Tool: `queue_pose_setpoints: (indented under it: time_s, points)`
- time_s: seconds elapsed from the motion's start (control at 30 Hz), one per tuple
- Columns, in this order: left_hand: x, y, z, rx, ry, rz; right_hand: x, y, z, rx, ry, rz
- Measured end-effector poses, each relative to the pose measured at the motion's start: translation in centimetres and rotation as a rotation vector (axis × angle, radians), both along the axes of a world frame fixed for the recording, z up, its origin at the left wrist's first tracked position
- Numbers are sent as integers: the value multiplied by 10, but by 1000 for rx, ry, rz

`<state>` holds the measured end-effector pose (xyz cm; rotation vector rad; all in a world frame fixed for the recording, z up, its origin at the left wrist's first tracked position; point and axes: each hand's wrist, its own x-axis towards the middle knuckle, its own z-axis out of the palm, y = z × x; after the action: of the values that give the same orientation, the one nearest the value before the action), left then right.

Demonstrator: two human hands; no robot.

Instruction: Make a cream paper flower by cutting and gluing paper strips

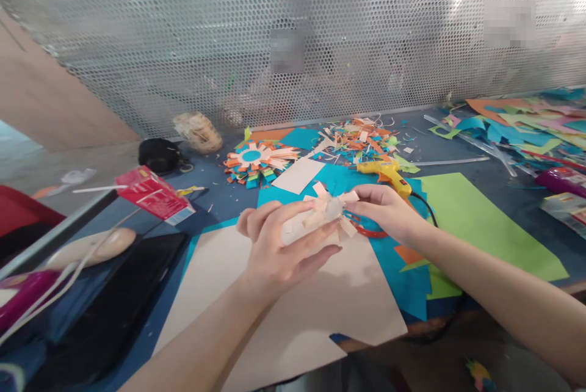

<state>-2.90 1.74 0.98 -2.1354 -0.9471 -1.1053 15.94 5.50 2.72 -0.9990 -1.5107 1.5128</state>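
A pale cream paper flower [333, 210] with short strips around its rim is held up over the sheets in the middle of the table. My left hand [279, 245] grips it from the left, fingers stretched along both sides of it. The thumb and fingertips of my right hand [389, 209] pinch a strip at its right edge. Beneath them lie a large cream sheet [293, 312] with a notched front edge and a blue sheet [407, 288]. Behind my right hand rests a yellow glue gun [387, 173]. Red scissor handles [372, 233] show partly under that hand.
A layered paper flower [251, 160] and a heap of paper scraps [361, 138] lie toward the perforated metal panel [339, 32]. Green paper [485, 227] and coloured offcuts [526, 123] are on the right. At left are a pink drink carton [153, 193] and a black phone [110, 306].
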Motion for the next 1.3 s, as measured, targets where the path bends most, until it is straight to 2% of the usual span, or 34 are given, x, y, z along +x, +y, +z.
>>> queue_pose_setpoints:
  time_s: [0.33, 0.63, 0.8, 0.93, 1.03, 1.1, 1.2, 1.3]
  points:
    - [-2, 0, 0, 15, 48, -3, -1, 0, -1, -74, 12, -31]
    - [-1, 0, 2, 49, 26, -12, 0, 0, -1, -71, -4, -16]
    - [-1, 2, -1, 38, -2, -94, -1, 0, -3, -106, 26, 4]
    - [-2, 2, -3, -116, -43, -135, 0, 2, -5, -86, -49, 16]
    - [-2, 2, -5, -248, -159, -106, 3, 1, -7, 63, -160, 3]
    - [-1, 5, -6, -355, -350, -107, 5, -2, -6, 244, -249, -39]
    - [1, 10, -4, -627, -753, -197, 7, -5, -3, 546, -360, -104]
    - [3, 13, -1, -868, -1021, -293, 4, -6, -2, 631, -403, -134]
